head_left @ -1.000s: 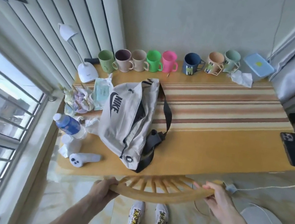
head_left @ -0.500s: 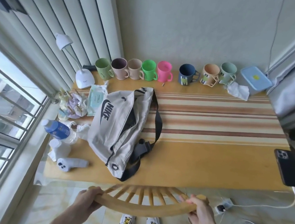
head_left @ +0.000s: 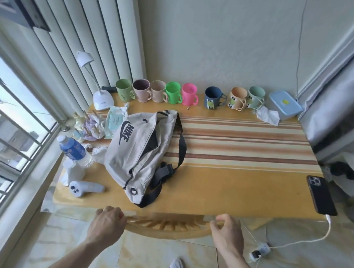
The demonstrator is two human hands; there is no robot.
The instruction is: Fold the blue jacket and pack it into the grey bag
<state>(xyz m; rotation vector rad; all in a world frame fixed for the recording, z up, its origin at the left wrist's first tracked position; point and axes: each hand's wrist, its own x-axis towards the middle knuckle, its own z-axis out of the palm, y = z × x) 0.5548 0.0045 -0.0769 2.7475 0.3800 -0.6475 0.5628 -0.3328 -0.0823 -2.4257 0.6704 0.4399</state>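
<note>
The grey bag (head_left: pixel 124 149) with a black logo and black strap lies on the left half of the yellow wooden table (head_left: pixel 243 188), its zip partly open. No blue jacket is in view. A wooden chair back (head_left: pixel 165 227) sits tucked against the table's near edge. My left hand (head_left: pixel 108 222) is closed over the left end of its curved top rail. At the rail's right end, my right hand (head_left: pixel 228 234) has its fingers curled on the wood.
Several coloured mugs (head_left: pixel 172 92) line the table's far edge beside a blue-lidded box (head_left: pixel 286 105). A desk lamp (head_left: pixel 102 100), water bottle (head_left: pixel 73 150) and white controller (head_left: pixel 85 188) sit at the left. A phone (head_left: pixel 321 195) charges at the right edge; its cable and a fan base lie on the floor.
The chair has slid forward under the table with both hands on its top rail. The camera has tipped upward, showing more of the wall and only one shoe.
</note>
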